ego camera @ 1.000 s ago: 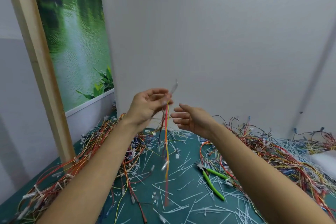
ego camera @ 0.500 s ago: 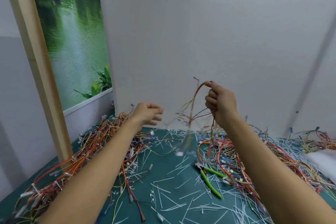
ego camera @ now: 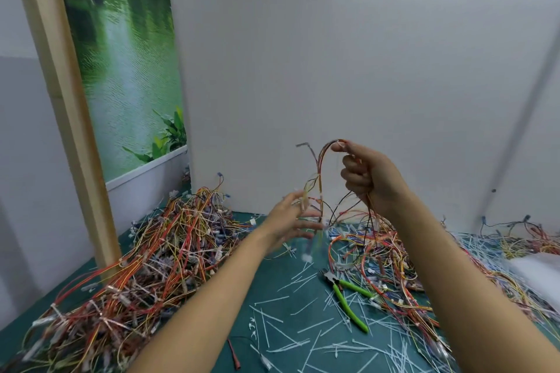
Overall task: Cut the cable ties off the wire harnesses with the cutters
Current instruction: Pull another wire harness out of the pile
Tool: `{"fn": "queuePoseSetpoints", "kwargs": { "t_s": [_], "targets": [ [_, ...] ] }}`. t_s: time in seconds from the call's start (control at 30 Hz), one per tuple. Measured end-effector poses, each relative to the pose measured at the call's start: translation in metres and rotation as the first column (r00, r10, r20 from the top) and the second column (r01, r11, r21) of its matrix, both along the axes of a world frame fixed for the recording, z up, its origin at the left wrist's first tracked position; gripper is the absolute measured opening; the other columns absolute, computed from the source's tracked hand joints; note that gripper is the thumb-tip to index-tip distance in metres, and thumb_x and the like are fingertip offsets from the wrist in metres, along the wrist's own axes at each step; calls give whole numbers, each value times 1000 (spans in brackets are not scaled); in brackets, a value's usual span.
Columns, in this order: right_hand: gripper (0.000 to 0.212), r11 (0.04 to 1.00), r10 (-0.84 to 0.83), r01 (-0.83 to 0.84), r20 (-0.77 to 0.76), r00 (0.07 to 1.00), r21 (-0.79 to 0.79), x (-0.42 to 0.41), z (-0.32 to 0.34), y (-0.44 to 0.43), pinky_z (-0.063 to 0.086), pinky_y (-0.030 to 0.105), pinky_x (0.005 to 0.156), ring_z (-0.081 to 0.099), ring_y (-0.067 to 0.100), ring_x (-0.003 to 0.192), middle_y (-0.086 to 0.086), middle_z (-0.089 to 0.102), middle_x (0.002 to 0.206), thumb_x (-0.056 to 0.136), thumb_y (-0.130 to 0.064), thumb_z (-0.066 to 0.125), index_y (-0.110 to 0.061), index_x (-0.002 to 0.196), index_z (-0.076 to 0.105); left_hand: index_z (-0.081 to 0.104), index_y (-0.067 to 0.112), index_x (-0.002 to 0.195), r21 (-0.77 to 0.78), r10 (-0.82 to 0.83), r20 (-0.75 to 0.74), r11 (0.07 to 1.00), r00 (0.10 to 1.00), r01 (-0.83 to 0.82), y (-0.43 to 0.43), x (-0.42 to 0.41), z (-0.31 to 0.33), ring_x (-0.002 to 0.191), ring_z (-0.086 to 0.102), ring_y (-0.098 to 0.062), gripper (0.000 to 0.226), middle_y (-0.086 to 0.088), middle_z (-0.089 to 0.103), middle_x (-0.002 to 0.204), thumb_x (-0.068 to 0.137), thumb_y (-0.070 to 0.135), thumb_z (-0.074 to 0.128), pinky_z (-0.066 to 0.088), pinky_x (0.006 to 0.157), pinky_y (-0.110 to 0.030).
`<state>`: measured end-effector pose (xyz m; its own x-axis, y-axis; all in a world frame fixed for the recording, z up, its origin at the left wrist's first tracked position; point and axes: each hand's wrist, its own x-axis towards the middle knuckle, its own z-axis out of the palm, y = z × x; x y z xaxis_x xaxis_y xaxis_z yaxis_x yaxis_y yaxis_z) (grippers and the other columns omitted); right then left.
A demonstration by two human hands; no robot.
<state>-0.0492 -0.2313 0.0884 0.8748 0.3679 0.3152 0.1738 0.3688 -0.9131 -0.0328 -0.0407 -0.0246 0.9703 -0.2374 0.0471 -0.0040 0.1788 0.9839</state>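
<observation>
My right hand [ego camera: 365,174] is raised over the table and grips a wire harness [ego camera: 319,179] of orange, yellow and black wires, which loops over my fingers and hangs down. My left hand [ego camera: 292,218] is blurred, with fingers spread, at the hanging strands of that harness. The cutters [ego camera: 348,297] with green handles lie on the green mat [ego camera: 291,291] below my right hand, with neither hand on them. Cut white cable ties [ego camera: 291,339] are scattered over the mat.
A big heap of wire harnesses [ego camera: 145,266] covers the left side of the mat. Another tangle [ego camera: 378,254] lies at the right, with more wires [ego camera: 515,239] at the far right. A white panel [ego camera: 333,70] stands behind, a wooden post [ego camera: 66,100] at the left.
The harness passed from my left hand to my right hand, which lifted it high. My left hand dropped, then came back toward the hanging strands with fingers spread.
</observation>
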Motion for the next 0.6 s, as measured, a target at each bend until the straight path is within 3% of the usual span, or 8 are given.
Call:
{"fn": "queuePoseSetpoints", "kwargs": {
  "t_s": [0.13,0.23,0.33,0.43,0.5,0.53,0.6],
  "targets": [
    [32,978,29,-11,-86,996,206,3,-11,-16,8,20,38,8,7,43,-10,13,56,100,-41,54,-20,84,72,44,20,143,-429,82,-15,899,997,-80,3,0,4,107,70,-34,38,-18,69,125,106,31,47,55,87,-47],
    [35,976,-11,35,-111,994,215,5,-24,-21,8,21,38,6,10,42,-8,10,54,97,-44,56,-22,72,67,55,11,123,-547,1,-118,834,993,-66,10,0,5,113,68,-36,28,-18,70,123,104,31,48,51,98,-53],
    [32,989,50,-37,-92,995,140,5,-37,-15,10,17,37,7,10,40,-9,11,51,88,-43,64,-22,64,64,55,10,103,-659,-28,-174,746,984,-95,4,-3,3,118,65,-40,17,-19,65,132,103,24,45,42,106,-64],
    [37,993,119,-117,-80,990,22,5,-61,-22,13,18,39,10,11,41,-9,15,48,66,-48,85,-20,57,62,64,10,97,-783,28,-187,599,982,-166,5,-2,3,121,62,-41,22,-12,69,126,103,23,46,36,111,-63],
    [47,977,149,-159,-80,986,-145,8,-81,-35,11,22,42,13,13,43,-5,17,49,61,-51,90,-18,53,58,62,11,93,-841,60,-181,507,982,-186,16,-2,10,115,66,-39,12,-14,72,110,96,23,59,43,108,-56],
    [48,941,172,-188,-81,982,-281,9,-89,-43,10,26,45,15,14,44,-4,19,50,64,-52,90,-19,53,57,60,10,93,-860,76,-181,472,980,-196,22,-1,12,110,68,-36,11,-15,72,104,91,20,66,49,104,-52],
    [47,784,187,-203,-89,978,-587,10,-99,-57,14,29,47,20,15,46,-2,28,51,73,-54,87,-15,58,64,62,6,98,-859,126,-181,462,975,-219,32,0,14,97,69,-28,19,-14,71,97,83,14,71,59,90,-41]
  ]
}}
